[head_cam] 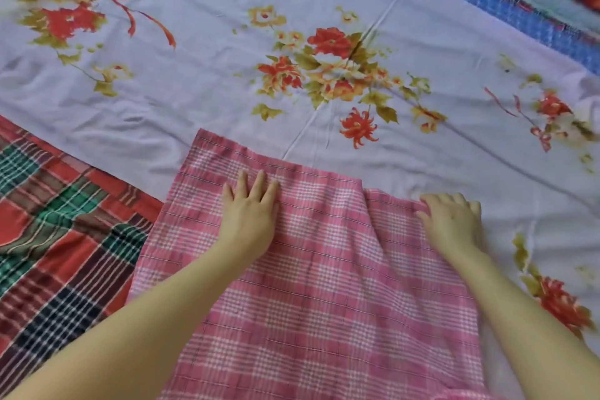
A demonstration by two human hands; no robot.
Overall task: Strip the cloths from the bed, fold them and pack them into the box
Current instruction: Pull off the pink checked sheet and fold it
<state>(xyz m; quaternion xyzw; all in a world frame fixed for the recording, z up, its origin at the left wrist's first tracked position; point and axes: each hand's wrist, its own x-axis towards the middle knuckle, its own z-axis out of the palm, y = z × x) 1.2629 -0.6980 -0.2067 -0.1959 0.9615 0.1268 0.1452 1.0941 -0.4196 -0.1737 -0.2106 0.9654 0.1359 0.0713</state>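
Pink checked cloth point(324, 286) runs off-frame below; right hand point(453, 224) blurred.

No words, labels, brand marks or numbers can be read. The pink checked cloth point(324, 269), floral bedsheet point(194, 91) and red-and-green plaid cloth point(65, 237) show only patterns.

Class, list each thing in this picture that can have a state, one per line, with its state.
pink checked cloth: lying spread on the floral sheet, with a ridge near its far edge.
left hand: open, straight fingers pressing on the pink checked cloth.
right hand: fingers curled at that cloth's far right corner, seemingly gripping it.
floral sheet: spread out, creased.
red-green plaid cloth: lying flat, its edge under the pink checked cloth.
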